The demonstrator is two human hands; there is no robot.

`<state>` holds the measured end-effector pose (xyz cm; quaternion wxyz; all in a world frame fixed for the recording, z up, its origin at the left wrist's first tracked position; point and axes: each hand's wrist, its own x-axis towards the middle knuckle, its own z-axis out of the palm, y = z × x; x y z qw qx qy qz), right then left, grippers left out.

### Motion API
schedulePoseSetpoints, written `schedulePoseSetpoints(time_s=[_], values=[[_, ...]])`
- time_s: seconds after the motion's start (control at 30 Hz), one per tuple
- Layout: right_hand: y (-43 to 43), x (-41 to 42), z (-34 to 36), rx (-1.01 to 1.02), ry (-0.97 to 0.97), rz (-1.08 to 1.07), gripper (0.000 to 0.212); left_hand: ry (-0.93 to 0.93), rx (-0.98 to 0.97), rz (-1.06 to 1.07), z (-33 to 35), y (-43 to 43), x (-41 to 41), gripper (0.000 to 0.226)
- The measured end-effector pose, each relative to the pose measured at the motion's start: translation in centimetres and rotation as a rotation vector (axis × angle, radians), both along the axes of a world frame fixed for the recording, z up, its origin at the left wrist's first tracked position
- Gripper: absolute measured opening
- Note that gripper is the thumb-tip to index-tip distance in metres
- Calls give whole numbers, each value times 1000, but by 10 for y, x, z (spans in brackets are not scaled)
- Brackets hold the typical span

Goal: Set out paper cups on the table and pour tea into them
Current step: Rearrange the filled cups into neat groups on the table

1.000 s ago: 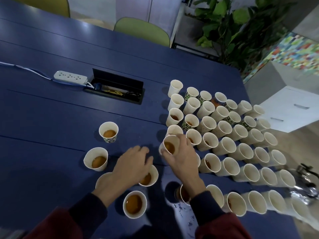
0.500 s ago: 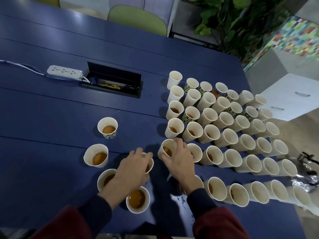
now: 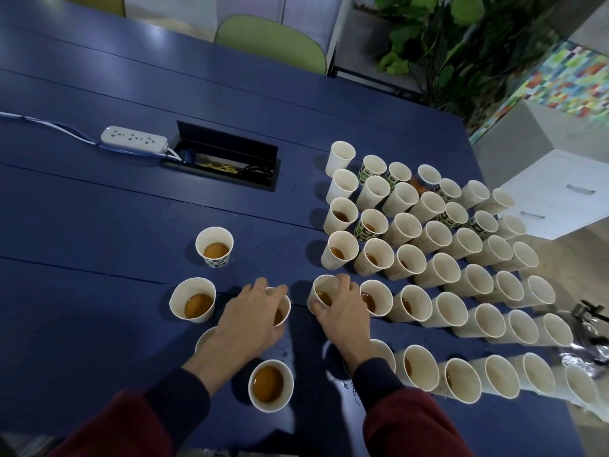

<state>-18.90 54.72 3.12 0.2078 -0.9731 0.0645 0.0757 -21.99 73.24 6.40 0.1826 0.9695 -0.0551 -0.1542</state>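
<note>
Many paper cups stand in tight rows [image 3: 438, 268] on the right half of the blue table [image 3: 99, 209]; several near ones hold brown tea. My right hand [image 3: 339, 308] grips the rim of a tea-filled cup [image 3: 323, 291] at the left end of a row. My left hand [image 3: 250, 318] covers and holds another tea cup [image 3: 280, 311] just left of it. Loose tea cups stand around: one far left [image 3: 192, 303], one behind [image 3: 214, 246], one near me [image 3: 271, 385]. A further cup [image 3: 204, 338] is mostly hidden under my left wrist.
A metal teapot [image 3: 590, 338] stands at the table's right edge. A white power strip [image 3: 133, 139] and an open cable box [image 3: 227, 159] lie at the back left. Water drops [image 3: 346, 387] wet the table near my right sleeve. A green chair [image 3: 273, 41] stands behind the table.
My right hand has set its cup down lower and nearer the row end. My left hand has slid forward over its cup. The view has shifted slightly.
</note>
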Motion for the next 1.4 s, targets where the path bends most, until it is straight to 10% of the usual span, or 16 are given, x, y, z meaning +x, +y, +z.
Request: schedulePoseSetpoints(time_s=[0.83, 1.4], values=[[-35, -2, 31, -45, -54, 52, 100, -23, -34, -20, 2, -2, 0, 65], [-101, 10, 21, -219, 55, 174, 69, -33, 27, -40, -7, -23, -1, 66]])
